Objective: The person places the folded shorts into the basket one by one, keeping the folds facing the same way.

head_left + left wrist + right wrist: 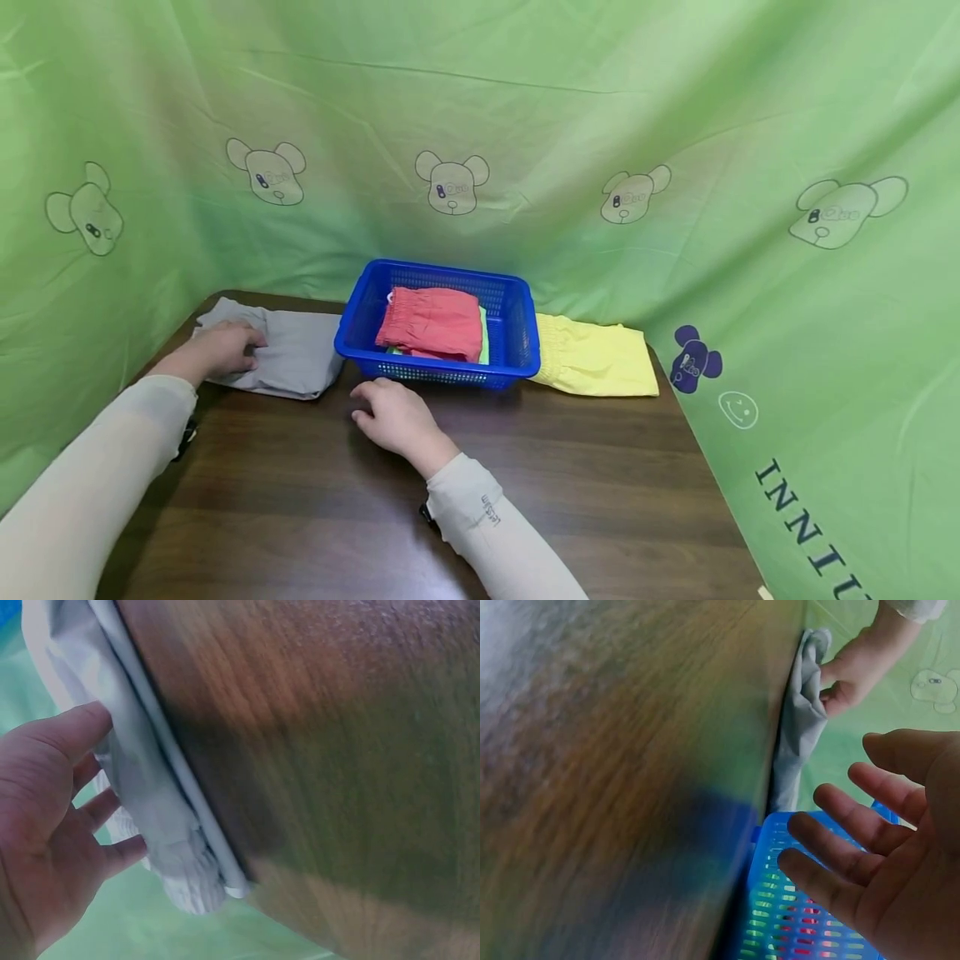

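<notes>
Folded grey cloth (296, 354), gathered at one end in the left wrist view, lies at the table's left side. My left hand (223, 346) is over it, with fingertips and thumb touching its upper side; the left wrist view shows that hand (52, 817) with its fingers apart. Just in front of the blue basket (442, 372) is my right hand (397, 421), holding nothing. Its fingers are loosely spread in the right wrist view. Inside the basket, a folded red garment (435, 321) with a gathered waistband lies over a bright green piece (483, 333).
Folded yellow garment (600, 358), gathered at its left end, lies right of the basket. The brown wooden table (585, 475) runs toward me. Behind and at both sides hangs a green curtain (525, 108) printed with bear heads.
</notes>
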The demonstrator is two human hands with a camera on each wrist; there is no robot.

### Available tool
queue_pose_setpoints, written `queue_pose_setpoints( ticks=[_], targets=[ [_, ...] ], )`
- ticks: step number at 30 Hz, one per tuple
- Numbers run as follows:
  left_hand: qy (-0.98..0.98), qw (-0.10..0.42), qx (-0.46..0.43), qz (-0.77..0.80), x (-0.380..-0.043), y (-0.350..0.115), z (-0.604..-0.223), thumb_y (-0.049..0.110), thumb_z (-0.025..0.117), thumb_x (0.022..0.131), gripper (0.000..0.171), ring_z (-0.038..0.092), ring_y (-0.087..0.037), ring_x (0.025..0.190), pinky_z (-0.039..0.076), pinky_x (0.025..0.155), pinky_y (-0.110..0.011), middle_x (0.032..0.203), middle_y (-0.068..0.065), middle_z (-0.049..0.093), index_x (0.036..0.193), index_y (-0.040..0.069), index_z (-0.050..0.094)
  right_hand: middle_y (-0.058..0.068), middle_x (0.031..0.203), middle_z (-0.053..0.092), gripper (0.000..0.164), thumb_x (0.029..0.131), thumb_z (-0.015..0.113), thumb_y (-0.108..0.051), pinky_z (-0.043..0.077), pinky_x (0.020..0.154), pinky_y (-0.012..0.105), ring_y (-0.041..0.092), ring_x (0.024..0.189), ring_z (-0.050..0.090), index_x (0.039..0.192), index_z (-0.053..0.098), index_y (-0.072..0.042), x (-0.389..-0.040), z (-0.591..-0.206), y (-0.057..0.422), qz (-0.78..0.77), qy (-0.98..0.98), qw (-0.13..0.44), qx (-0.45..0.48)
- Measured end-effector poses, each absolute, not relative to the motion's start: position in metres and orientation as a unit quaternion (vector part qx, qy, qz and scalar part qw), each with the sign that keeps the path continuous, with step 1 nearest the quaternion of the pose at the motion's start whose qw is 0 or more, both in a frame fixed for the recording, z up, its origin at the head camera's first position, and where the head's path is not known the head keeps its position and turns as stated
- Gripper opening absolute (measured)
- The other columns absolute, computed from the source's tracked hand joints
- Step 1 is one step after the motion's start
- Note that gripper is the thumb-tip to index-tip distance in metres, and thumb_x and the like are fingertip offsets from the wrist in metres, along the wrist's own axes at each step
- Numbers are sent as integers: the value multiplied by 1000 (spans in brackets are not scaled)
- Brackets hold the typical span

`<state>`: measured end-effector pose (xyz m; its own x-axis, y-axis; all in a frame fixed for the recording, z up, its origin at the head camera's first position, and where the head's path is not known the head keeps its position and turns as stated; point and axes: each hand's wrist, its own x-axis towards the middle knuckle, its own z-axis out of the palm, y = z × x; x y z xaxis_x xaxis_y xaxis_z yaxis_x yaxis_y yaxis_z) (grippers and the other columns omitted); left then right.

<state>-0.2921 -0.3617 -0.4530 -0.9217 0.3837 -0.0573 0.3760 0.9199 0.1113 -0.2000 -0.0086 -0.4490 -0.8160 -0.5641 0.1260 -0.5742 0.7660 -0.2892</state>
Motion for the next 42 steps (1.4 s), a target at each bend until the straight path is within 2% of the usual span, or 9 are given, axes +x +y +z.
queue_pose_setpoints(
  ticks=[7, 16, 22, 32, 37, 42],
  targets=[
    [975, 51, 211, 48, -289, -351, -448, 12, 84, 77, 29, 59, -51, 108, 47, 94, -62, 113, -26, 64, 102, 6, 71, -6, 119, 69, 31, 99, 67, -35, 54, 95, 26, 9, 109, 65, 128, 70, -24, -203, -450, -18, 151, -937, 20, 315],
    [977, 67, 195, 46, -285, -347, -448, 14, 84, 78, 29, 56, -54, 113, 46, 95, -66, 119, -28, 61, 103, 8, 71, -6, 121, 68, 29, 99, 67, -34, 53, 96, 26, 12, 111, 64, 126, 71, -24, -209, -450, -45, 124, -928, 38, 349],
    [975, 72, 204, 43, -284, -345, -445, 13, 85, 77, 28, 58, -51, 107, 47, 91, -63, 111, -20, 62, 100, 11, 69, -6, 127, 65, 32, 98, 67, -35, 51, 98, 27, 14, 115, 60, 128, 70, -26, -215, -446, -60, 97, -931, 49, 349],
    [974, 61, 215, 41, -283, -340, -442, 12, 86, 73, 29, 60, -44, 100, 49, 86, -60, 104, -15, 62, 95, 12, 66, -8, 129, 65, 32, 100, 63, -34, 51, 100, 27, 11, 120, 60, 131, 68, -27, -228, -453, -78, 77, -929, 59, 356],
    [974, 69, 214, 35, -285, -339, -443, 12, 87, 72, 30, 60, -42, 99, 49, 87, -58, 101, -12, 61, 95, 13, 66, -8, 128, 65, 32, 100, 63, -34, 52, 98, 28, 10, 117, 62, 130, 68, -27, -232, -457, -84, 73, -932, 54, 352],
    [974, 69, 215, 38, -285, -341, -444, 12, 87, 71, 31, 60, -42, 99, 50, 85, -58, 101, -12, 61, 93, 15, 67, -6, 115, 66, 23, 101, 62, -34, 55, 90, 27, 11, 104, 64, 120, 72, -27, -233, -465, -92, 31, -930, 54, 363]
  ],
)
